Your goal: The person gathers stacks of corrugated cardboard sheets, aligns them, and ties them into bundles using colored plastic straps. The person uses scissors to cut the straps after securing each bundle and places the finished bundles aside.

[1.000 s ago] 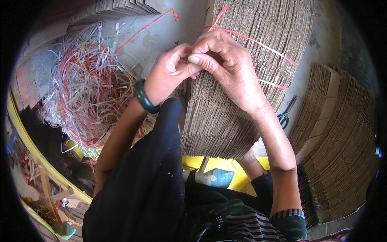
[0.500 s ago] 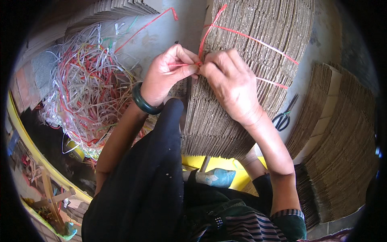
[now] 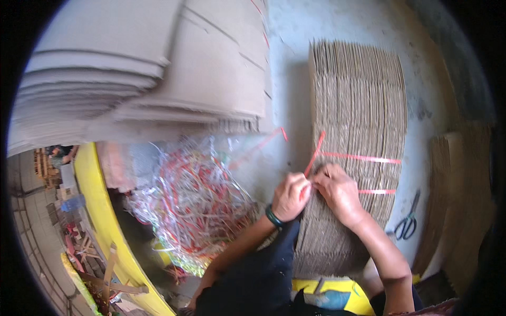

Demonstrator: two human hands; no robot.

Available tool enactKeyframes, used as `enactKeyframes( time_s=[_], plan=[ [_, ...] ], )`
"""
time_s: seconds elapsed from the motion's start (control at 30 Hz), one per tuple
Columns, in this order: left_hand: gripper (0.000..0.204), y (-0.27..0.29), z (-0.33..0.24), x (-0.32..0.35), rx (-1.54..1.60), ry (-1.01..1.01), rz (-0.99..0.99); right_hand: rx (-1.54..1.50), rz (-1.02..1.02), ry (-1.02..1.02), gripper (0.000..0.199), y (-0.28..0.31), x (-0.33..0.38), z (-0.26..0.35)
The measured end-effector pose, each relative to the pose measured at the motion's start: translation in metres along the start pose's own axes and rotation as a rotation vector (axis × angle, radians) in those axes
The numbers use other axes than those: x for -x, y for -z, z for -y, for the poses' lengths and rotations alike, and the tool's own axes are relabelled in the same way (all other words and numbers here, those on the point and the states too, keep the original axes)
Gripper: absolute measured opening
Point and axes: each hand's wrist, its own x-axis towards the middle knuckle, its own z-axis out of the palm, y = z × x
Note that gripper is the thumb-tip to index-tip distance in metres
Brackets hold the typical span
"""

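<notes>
A long bundle of brown cardboard pieces (image 3: 363, 105), packed on edge, lies in front of me. Two bands of red plastic twine (image 3: 363, 157) cross it, and one end of the twine stands up at its left edge. At that edge my left hand (image 3: 291, 197), with a dark green bangle on the wrist, is closed on the twine. My right hand (image 3: 340, 194) touches the top of the bundle close beside it, fingers pinched at the same spot. The twine between the fingertips is mostly hidden.
Tangled plastic twine (image 3: 200, 208), clear and red, heaps up at left. Large flat cardboard sheets (image 3: 221, 73) are stacked at far left. Black-handled scissors (image 3: 406, 227) lie right of the bundle, with more cardboard (image 3: 440, 174) beyond. A yellow edge (image 3: 113, 221) runs down the left.
The view has swung up and left, so the hands appear lower and more of the cardboard stack shows. My left hand has curled from an open-looking pinch into a tighter fist; both stay at the bundle's edge.
</notes>
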Motion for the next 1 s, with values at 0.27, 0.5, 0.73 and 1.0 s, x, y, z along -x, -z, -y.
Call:
enactKeyframes(
  time_s=[0.27, 0.5, 0.73, 1.0],
  plan=[
    [0.012, 0.034, -0.019, -0.016, -0.004, 0.156, 0.185, 0.026, -0.052, 0.111, 0.013, -0.001, -0.004, -0.002],
    [0.010, 0.048, -0.007, -0.007, -0.148, -0.152, 0.494, 0.051, -0.149, 0.117, 0.024, -0.011, 0.000, -0.006],
    [0.039, 0.048, 0.014, 0.018, 0.439, 0.557, 0.683, -0.123, -0.421, -0.094, 0.021, 0.046, 0.014, -0.021],
    [0.121, 0.018, 0.003, 0.064, 0.907, 0.694, 0.898, -0.084, -0.482, -1.011, 0.035, -0.007, 0.249, -0.234]
  ],
)
